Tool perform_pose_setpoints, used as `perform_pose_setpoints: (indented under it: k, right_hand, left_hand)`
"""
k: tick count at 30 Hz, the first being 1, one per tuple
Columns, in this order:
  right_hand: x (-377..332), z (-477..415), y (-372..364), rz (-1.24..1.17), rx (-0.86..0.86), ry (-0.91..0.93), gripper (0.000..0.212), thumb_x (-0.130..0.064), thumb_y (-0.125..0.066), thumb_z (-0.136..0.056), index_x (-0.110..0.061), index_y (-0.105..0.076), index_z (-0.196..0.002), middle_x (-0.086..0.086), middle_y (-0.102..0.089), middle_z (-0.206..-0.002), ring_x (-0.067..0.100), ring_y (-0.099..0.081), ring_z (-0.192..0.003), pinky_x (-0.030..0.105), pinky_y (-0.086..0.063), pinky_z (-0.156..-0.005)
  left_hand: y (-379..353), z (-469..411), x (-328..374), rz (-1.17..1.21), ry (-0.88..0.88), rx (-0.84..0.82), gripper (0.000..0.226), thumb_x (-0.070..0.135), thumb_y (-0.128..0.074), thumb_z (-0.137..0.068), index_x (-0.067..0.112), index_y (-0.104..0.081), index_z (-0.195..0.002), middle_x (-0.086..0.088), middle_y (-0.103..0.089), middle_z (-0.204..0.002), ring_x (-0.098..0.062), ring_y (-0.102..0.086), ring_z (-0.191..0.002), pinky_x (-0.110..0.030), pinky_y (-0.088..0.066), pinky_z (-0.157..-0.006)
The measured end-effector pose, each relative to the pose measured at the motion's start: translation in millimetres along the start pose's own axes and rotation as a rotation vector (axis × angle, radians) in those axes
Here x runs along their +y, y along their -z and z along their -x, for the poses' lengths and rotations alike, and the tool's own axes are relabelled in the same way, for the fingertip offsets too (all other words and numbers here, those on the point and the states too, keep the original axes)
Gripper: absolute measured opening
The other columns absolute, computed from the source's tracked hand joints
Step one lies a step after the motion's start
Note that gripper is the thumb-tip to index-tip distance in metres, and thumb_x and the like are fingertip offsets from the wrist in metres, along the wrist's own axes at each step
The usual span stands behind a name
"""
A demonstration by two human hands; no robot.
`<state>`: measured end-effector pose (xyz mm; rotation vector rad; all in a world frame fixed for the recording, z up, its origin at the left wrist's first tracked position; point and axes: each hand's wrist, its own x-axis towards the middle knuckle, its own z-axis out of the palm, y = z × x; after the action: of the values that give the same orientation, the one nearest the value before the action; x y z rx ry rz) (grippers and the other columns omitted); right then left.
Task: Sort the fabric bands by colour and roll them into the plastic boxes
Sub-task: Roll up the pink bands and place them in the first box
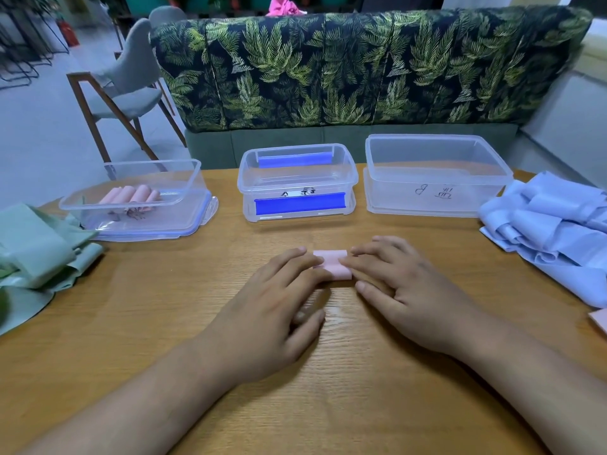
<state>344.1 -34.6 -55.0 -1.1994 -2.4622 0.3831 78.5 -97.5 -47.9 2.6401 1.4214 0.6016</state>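
A pink band point(331, 264), nearly all rolled, lies at the centre of the frame on a wooden worktop point(328, 389); the left hand point(276, 310) and right hand point(410, 290) press on its ends, each grip flat and loose, fingers laid over the roll and not closed round it. Behind, at upper left, the left box point(193, 178) holds several finished pink rolls point(131, 195); the middle box point(297, 185) and right box point(437, 178) appear empty. Unrolled green bands point(36, 247) are heaped at far left, pale blue bands point(551, 224) at far right; a pink scrap point(599, 320) shows at the right edge. Judged so, pink is nearly done; green and blue are not yet begun.
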Motion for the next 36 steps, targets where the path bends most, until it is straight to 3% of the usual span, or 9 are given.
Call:
perform_pose_setpoints:
  k: [5, 9, 11, 13, 16, 22, 28, 31, 36]
  right_hand:
    - [-1.9, 0.7, -0.3, 0.043, -0.020, -0.031, 0.060, -0.058, -0.034, -0.103, -0.045, -0.032, -0.161, -0.028, -0.028, -0.163, 0.002, -0.012, -0.156, 0.035, -0.020, -0.128]
    - [-2.6, 1.3, 1.5, -0.026, 0.045, -0.085, 0.058, -0.053, -0.040, -0.103, -0.043, -0.036, -0.159, -0.025, -0.033, -0.161, 0.003, -0.015, -0.156, 0.032, -0.019, -0.128]
    - [-3.2, 1.6, 1.8, -0.036, 0.059, -0.099, 0.056, -0.051, -0.042, -0.102, -0.042, -0.039, -0.157, -0.025, -0.034, -0.159, 0.002, -0.016, -0.155, 0.026, -0.016, -0.127]
    - [-3.5, 1.8, 2.4, -0.035, 0.068, -0.097, 0.055, -0.049, -0.044, -0.102, -0.041, -0.042, -0.156, -0.025, -0.035, -0.158, -0.001, -0.017, -0.153, 0.014, -0.008, -0.123]
    - [-1.9, 1.4, 2.7, -0.054, 0.084, -0.087, 0.050, -0.046, -0.048, -0.103, -0.040, -0.046, -0.153, -0.026, -0.039, -0.155, -0.006, -0.019, -0.149, 0.004, -0.004, -0.117]
    - [-11.3, 3.8, 11.9, -0.242, 0.265, -0.020, 0.038, -0.022, -0.072, -0.100, -0.033, -0.065, -0.136, -0.023, -0.058, -0.136, 0.008, -0.050, -0.136, 0.009, -0.031, -0.108]
    - [-23.5, 5.6, 15.7, -0.242, 0.328, 0.119, 0.023, -0.029, -0.077, -0.094, -0.026, -0.073, -0.116, -0.016, -0.066, -0.119, 0.015, -0.063, -0.117, 0.033, -0.047, -0.101]
    - [-22.4, 7.1, 16.7, -0.158, 0.390, 0.138, 0.021, -0.026, -0.076, -0.093, -0.024, -0.075, -0.114, -0.013, -0.066, -0.117, 0.015, -0.062, -0.112, 0.035, -0.048, -0.098]
    - [-27.6, 6.2, 21.2, 0.004, 0.375, 0.251, 0.025, -0.025, -0.075, -0.096, -0.018, -0.075, -0.120, -0.008, -0.067, -0.117, 0.019, -0.061, -0.110, 0.038, -0.049, -0.097]
  left_hand:
    - [-3.8, -3.3, -2.6, -0.042, 0.044, 0.026, 0.053, 0.046, -0.054, -0.104, 0.029, -0.046, -0.153, 0.008, -0.044, -0.158, -0.016, -0.023, -0.159, -0.038, -0.029, -0.127]
    - [-5.0, -22.8, -13.5, -0.118, 0.054, 0.033, 0.049, 0.046, -0.053, -0.103, 0.022, -0.054, -0.146, 0.003, -0.053, -0.149, -0.022, -0.036, -0.151, -0.039, -0.031, -0.126]
    - [-5.7, -38.3, -22.1, -0.150, 0.048, 0.036, 0.041, 0.046, -0.055, -0.101, 0.022, -0.061, -0.134, 0.003, -0.060, -0.137, -0.024, -0.048, -0.140, -0.041, -0.040, -0.118]
    - [-5.1, -51.7, -28.8, -0.154, 0.055, 0.026, 0.030, 0.045, -0.056, -0.101, 0.023, -0.064, -0.119, 0.005, -0.062, -0.121, -0.021, -0.057, -0.119, -0.043, -0.050, -0.100]
    - [-3.7, -59.2, -34.5, -0.135, 0.028, 0.049, 0.025, 0.043, -0.053, -0.106, 0.023, -0.064, -0.114, 0.006, -0.062, -0.114, -0.020, -0.058, -0.106, -0.043, -0.052, -0.088]
    - [1.1, -49.4, -21.7, -0.059, -0.112, 0.139, 0.022, 0.028, -0.060, -0.107, 0.015, -0.065, -0.125, 0.002, -0.063, -0.123, -0.023, -0.059, -0.115, -0.040, -0.049, -0.098]
    - [-0.7, -41.5, -5.9, 0.078, -0.151, 0.203, 0.030, 0.021, -0.065, -0.106, 0.011, -0.063, -0.135, 0.000, -0.065, -0.124, -0.019, -0.060, -0.115, -0.025, -0.045, -0.103]
    - [0.5, -37.1, 1.5, 0.276, -0.042, 0.256, 0.042, 0.032, -0.062, -0.106, 0.018, -0.052, -0.144, 0.011, -0.062, -0.123, -0.005, -0.059, -0.117, -0.013, -0.047, -0.096]
    - [1.1, -37.3, 7.0, 0.380, 0.019, 0.294, 0.038, 0.044, -0.063, -0.103, 0.033, -0.048, -0.136, 0.014, -0.068, -0.106, -0.007, -0.067, -0.106, -0.019, -0.055, -0.080]
